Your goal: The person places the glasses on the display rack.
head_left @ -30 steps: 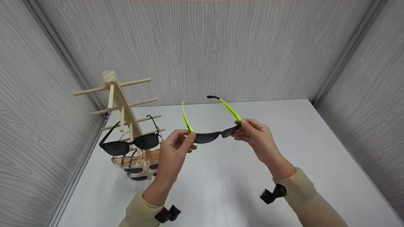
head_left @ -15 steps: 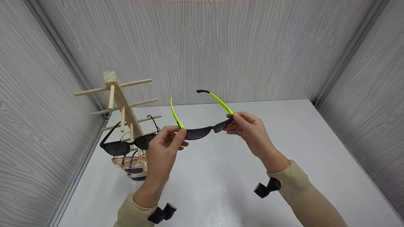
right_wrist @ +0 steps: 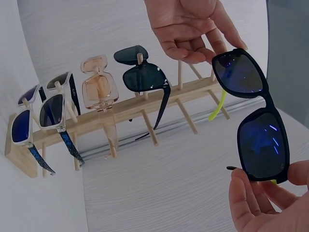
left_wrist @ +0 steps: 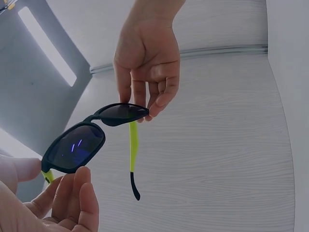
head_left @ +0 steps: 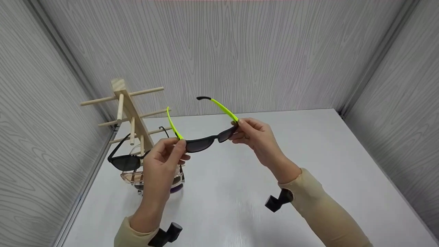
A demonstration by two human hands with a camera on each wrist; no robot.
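Black-framed sunglasses (head_left: 200, 144) with dark lenses and neon-yellow temples are held up between both hands, temples unfolded and pointing away. My left hand (head_left: 163, 168) pinches the left end of the frame by the hinge; my right hand (head_left: 257, 139) pinches the right end likewise. The far temple ends in a black tip. In the left wrist view the sunglasses (left_wrist: 79, 145) show both lenses, gripped at opposite corners. To the left stands a wooden peg rack (head_left: 133, 113), partly covered by my left hand and forearm.
On the rack's lower pegs hang black sunglasses (head_left: 126, 162), a pair with a clear pinkish frame (right_wrist: 99, 89) and two clear-framed pairs with dark lenses. Its upper pegs (head_left: 147, 91) are bare. The white tabletop (head_left: 308, 144) is bounded by grey wood-grain walls (head_left: 219, 55).
Both hands have carried the yellow-templed sunglasses leftward, toward the rack, so the left temple tip now overlaps a rack peg in the head view. The grip is unchanged.
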